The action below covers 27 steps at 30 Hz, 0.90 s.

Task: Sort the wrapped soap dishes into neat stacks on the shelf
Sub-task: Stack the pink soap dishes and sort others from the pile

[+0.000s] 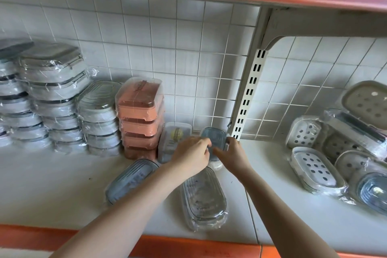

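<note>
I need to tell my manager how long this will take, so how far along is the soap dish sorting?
Partly done. Grey stacks and a pink stack already stand neatly at the back left. Both hands, left hand and right hand, grip a blue dish by the upright. Left: two blue dishes lying loose in front and a jumbled pile on the right.
</note>
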{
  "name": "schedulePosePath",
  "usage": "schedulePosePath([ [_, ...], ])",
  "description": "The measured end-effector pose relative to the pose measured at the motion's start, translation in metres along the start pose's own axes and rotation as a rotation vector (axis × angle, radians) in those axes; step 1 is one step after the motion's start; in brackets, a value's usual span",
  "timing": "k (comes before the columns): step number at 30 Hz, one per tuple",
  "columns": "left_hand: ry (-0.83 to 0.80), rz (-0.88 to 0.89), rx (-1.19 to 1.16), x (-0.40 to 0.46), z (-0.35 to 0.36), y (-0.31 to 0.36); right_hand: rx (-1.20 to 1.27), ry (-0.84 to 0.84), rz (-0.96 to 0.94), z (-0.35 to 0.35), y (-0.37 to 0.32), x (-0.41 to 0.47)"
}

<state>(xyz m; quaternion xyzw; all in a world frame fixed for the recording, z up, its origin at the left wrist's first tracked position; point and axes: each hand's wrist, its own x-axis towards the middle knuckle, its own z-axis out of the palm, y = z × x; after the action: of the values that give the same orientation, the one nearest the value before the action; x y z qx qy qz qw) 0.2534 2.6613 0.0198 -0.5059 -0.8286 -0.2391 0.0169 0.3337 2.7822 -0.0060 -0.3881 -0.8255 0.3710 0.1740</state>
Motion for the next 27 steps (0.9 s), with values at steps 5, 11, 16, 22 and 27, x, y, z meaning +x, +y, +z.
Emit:
schedulePosePath([
  [5, -0.017, 0.033, 0.035, -0.005, -0.002, -0.002, 0.039, -0.041, -0.051, 0.007, -0.004, 0.000],
  [11, 0.004, 0.042, 0.041, -0.015, -0.001, -0.007, 0.023, -0.029, -0.127, 0.010, -0.009, 0.001],
  [16, -0.039, 0.085, -0.081, -0.022, -0.010, -0.018, -0.020, -0.015, -0.141, 0.008, -0.010, 0.000],
  [22, 0.086, 0.091, -0.085, -0.042, -0.029, -0.044, -0.292, 0.076, -0.171, 0.004, -0.026, -0.014],
  [27, 0.160, 0.012, -0.042, -0.067, -0.046, -0.071, -0.292, 0.074, -0.315, 0.010, -0.063, -0.043],
])
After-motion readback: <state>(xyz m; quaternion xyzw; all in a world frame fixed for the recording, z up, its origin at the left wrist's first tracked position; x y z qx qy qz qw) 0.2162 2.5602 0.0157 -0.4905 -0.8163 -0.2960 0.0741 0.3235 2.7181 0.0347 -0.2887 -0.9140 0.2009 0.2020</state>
